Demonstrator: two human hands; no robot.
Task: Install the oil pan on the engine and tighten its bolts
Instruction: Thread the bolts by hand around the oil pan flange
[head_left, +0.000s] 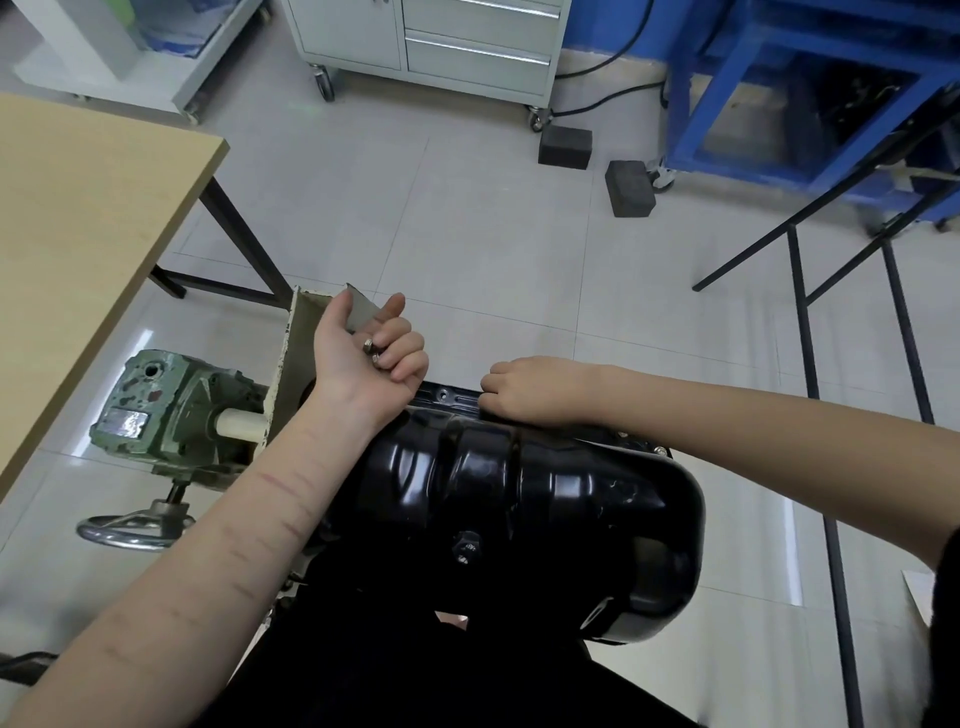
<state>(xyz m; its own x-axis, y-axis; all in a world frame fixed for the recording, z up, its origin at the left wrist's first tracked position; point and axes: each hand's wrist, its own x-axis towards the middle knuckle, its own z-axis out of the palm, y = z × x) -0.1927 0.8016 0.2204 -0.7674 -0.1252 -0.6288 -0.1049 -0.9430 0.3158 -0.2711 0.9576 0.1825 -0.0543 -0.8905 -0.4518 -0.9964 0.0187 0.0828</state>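
- Now the pan (519, 499) is sitting on the engine, its far flange (457, 397) showing open bolt holes.
- The left hand (382, 358) is hovering beyond the pan's left end, fingers curled around at least 2 bolts (371, 351).
- The right hand (524, 389) is resting on the flange, fingertips seemingly pinching a bolt, though hidden.
- Judging from this, each bolt is best started by hand, straight, before any tightening.

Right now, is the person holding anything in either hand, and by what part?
The left hand cups small bolts loosely in its curled fingers. The right hand presses on the oil pan's far flange; whether it pinches a bolt cannot be told.
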